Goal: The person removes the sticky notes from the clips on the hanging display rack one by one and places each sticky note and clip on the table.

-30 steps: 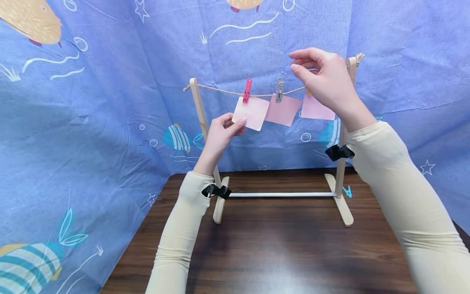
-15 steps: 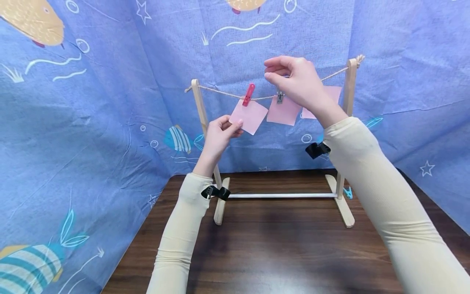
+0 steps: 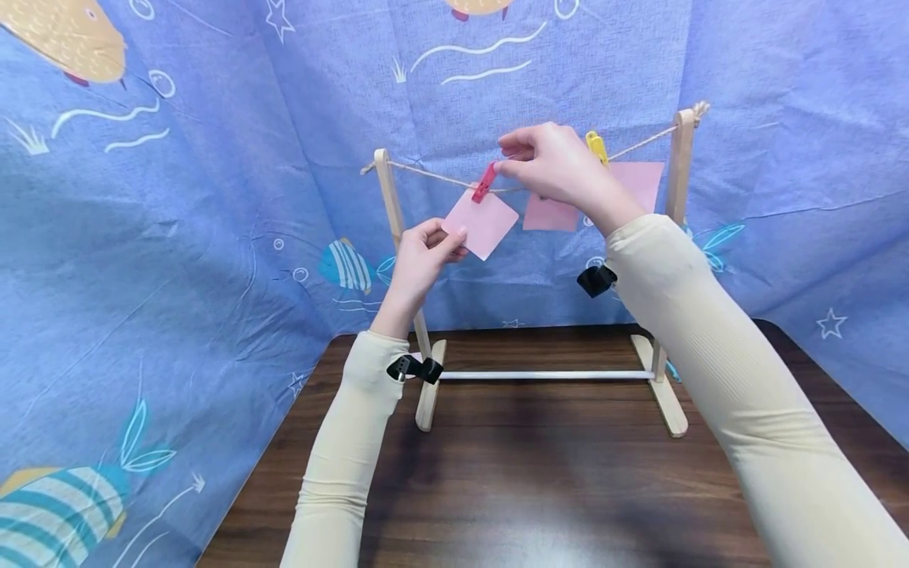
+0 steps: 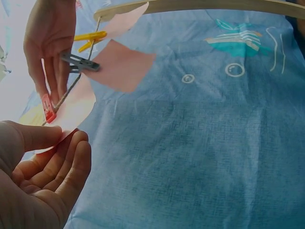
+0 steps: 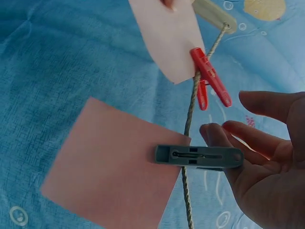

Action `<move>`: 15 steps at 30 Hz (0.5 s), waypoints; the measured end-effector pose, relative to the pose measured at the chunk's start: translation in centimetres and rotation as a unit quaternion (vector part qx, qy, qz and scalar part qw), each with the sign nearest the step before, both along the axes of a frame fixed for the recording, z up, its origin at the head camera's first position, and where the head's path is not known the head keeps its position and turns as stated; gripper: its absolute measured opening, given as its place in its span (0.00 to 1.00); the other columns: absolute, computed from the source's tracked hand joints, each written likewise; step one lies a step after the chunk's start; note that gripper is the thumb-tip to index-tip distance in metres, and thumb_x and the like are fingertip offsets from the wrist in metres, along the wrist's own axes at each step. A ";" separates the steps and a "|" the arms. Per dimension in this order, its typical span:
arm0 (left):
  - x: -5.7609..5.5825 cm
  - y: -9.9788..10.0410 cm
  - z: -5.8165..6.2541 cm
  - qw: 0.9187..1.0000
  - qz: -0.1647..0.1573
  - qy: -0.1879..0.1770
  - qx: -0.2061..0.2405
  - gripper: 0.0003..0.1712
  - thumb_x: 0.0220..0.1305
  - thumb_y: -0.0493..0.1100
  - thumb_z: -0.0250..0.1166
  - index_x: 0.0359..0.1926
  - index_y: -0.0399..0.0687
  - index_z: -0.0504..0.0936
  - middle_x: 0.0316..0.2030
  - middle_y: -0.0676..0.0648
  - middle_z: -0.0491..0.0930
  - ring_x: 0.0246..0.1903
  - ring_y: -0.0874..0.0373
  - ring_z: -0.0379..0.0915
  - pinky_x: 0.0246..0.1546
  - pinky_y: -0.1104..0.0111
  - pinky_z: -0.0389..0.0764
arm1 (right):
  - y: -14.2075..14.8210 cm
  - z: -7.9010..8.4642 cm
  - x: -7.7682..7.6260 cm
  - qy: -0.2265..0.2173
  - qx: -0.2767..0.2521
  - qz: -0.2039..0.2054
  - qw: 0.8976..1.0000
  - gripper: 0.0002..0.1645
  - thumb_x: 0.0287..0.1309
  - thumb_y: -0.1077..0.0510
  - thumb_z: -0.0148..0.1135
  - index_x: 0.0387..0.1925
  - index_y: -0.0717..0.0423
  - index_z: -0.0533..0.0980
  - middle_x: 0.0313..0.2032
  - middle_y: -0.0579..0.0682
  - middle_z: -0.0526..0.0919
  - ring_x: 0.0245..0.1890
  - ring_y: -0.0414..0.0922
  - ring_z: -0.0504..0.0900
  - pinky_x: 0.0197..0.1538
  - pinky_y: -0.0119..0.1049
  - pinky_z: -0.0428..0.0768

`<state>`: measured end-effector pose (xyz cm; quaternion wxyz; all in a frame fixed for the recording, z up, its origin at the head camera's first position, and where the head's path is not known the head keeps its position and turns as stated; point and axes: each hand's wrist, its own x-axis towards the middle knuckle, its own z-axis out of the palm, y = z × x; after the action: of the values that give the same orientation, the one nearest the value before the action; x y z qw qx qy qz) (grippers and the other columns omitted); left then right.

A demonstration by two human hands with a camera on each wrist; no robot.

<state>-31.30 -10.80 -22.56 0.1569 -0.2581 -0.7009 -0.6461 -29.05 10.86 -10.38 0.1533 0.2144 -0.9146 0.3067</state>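
Observation:
A square of pink paper (image 3: 490, 227) hangs from the rope (image 3: 642, 144) by a red clothespin (image 3: 485, 183). My left hand (image 3: 424, 251) pinches this paper's lower left edge between thumb and fingers. Close beside the clothespin's upper end is my right hand (image 3: 561, 162), thumb and fingers apart around no object; the right wrist view shows a gap between fingertips and red handles. Behind that hand, a grey clothespin (image 5: 200, 156) holds a second pink paper (image 5: 119, 162). Farther right, a yellow clothespin (image 3: 596, 147) holds a third paper (image 3: 642, 181), partly hidden by the right hand.
The rope runs between a left wooden post (image 3: 389, 193) and a right wooden post (image 3: 680, 170), joined low down by a white bar (image 3: 547, 375). The stand is on a dark wooden table (image 3: 554, 473). A blue clothespin (image 3: 672, 372) lies by the right foot.
My right hand has moved left and slightly down, from before the third paper to the red clothespin. The pinched paper and its clothespin have tilted. My left hand has barely moved.

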 end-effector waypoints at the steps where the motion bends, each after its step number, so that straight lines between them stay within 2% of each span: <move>1: 0.0 0.0 0.1 1.000 0.000 0.000 -0.001 0.09 0.70 0.37 0.65 0.36 0.33 0.79 0.30 0.41 0.84 0.31 0.51 0.84 0.40 0.64 0.88 | 0.0 0.0 -0.2 -0.003 0.004 0.001 1.000 0.32 0.70 0.48 0.57 0.71 0.55 0.69 0.64 0.54 0.78 0.64 0.46 0.76 0.66 0.43 0.74; 6: 0.2 0.0 0.2 1.000 0.001 0.002 -0.007 0.09 0.70 0.37 0.65 0.35 0.34 0.79 0.30 0.41 0.85 0.29 0.58 0.83 0.40 0.64 0.88 | -0.2 0.0 -0.8 -0.008 0.023 0.002 1.000 0.32 0.70 0.51 0.56 0.70 0.58 0.69 0.62 0.56 0.78 0.63 0.48 0.76 0.65 0.45 0.75; 12: 0.3 0.1 0.2 1.000 -0.002 -0.001 -0.002 0.09 0.70 0.37 0.65 0.32 0.37 0.78 0.28 0.47 0.84 0.32 0.49 0.84 0.40 0.64 0.88 | -0.5 -0.1 -1.1 -0.018 0.038 0.006 0.999 0.31 0.71 0.49 0.56 0.70 0.58 0.70 0.60 0.56 0.80 0.60 0.48 0.78 0.62 0.44 0.76; 15: 0.5 0.1 0.2 1.000 -0.002 0.002 -0.001 0.09 0.70 0.36 0.65 0.31 0.38 0.78 0.27 0.47 0.84 0.30 0.53 0.84 0.39 0.64 0.88 | -0.7 -0.2 -1.0 -0.016 0.036 0.012 0.999 0.30 0.71 0.48 0.56 0.69 0.57 0.71 0.60 0.55 0.81 0.60 0.48 0.78 0.61 0.43 0.76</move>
<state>-30.84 -10.74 -22.40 0.1569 -0.2611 -0.7010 -0.6449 -30.03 10.17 -10.59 0.1272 0.2261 -0.9246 0.2789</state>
